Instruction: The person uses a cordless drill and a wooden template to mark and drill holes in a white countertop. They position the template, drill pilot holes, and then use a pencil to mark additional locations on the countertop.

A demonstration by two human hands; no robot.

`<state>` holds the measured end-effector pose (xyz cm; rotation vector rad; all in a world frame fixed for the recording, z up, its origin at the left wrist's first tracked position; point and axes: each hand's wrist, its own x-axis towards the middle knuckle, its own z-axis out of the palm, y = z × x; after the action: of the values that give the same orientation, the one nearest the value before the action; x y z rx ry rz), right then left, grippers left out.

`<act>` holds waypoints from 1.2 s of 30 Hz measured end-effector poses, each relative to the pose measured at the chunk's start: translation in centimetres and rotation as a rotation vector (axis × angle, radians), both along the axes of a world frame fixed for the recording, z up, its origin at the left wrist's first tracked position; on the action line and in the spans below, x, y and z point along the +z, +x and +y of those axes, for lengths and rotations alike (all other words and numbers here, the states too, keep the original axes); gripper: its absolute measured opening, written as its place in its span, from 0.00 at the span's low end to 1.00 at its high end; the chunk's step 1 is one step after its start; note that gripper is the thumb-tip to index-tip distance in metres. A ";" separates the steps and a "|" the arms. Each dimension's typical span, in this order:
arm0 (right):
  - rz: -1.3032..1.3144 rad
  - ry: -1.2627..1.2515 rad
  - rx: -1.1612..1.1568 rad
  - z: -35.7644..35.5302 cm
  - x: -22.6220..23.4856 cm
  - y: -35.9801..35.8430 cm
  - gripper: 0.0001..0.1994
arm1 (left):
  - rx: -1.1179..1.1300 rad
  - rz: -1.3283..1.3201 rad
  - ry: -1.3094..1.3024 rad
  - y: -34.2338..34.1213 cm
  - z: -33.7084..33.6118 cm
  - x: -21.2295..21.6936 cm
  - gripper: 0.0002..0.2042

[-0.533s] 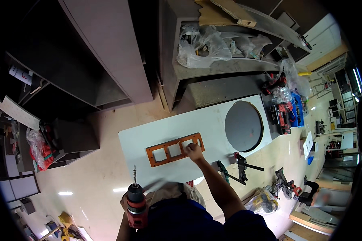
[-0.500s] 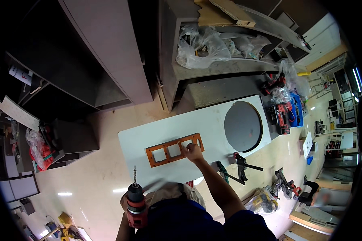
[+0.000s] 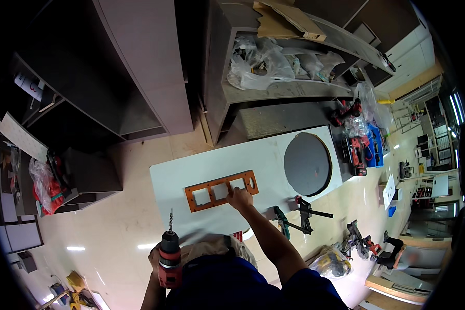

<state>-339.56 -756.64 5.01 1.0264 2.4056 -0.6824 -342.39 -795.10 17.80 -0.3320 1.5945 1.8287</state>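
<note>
A red and black cordless drill (image 3: 170, 263) is in my left hand (image 3: 154, 258), close to my body at the lower left. Its long twist bit (image 3: 171, 219) points away from me, near the front edge of the white board (image 3: 170, 178). On that board lies an orange-brown template (image 3: 212, 195) with three squarish windows and a smaller rounded hole at its right end. The fingers of my right hand (image 3: 241, 198) are closed on the template's lower edge, by the bar between the middle and right windows. My palm hides part of that edge.
A large round cutout (image 3: 307, 165) takes up the board's right end. Two clamps (image 3: 305, 214) sit at its near right edge. Beyond the board stand a grey shelf with plastic bags (image 3: 266, 62), another drill (image 3: 346, 111) and a blue bin (image 3: 375, 147). A person (image 3: 395, 253) is far right.
My right hand has shifted slightly left along the template, from the right window toward the bar beside it. The whole view has moved a little. The drill stays in my left hand.
</note>
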 end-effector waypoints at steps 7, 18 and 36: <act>0.023 0.035 -0.029 0.0 -1.1 0.5 0.19 | -0.214 0.072 -0.200 0.0 -1.9 -3.7 0.17; -0.007 -0.021 -0.145 1.0 -1.2 1.2 0.22 | -0.116 0.095 -0.043 0.3 0.7 1.1 0.16; 0.577 -0.590 -0.402 1.6 -1.2 4.8 0.10 | -0.619 0.339 -0.025 -1.7 6.9 -0.4 0.20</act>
<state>-334.78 -755.00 3.85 1.1557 2.1751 -1.9147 -344.07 -788.16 17.44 0.4453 1.6936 1.4234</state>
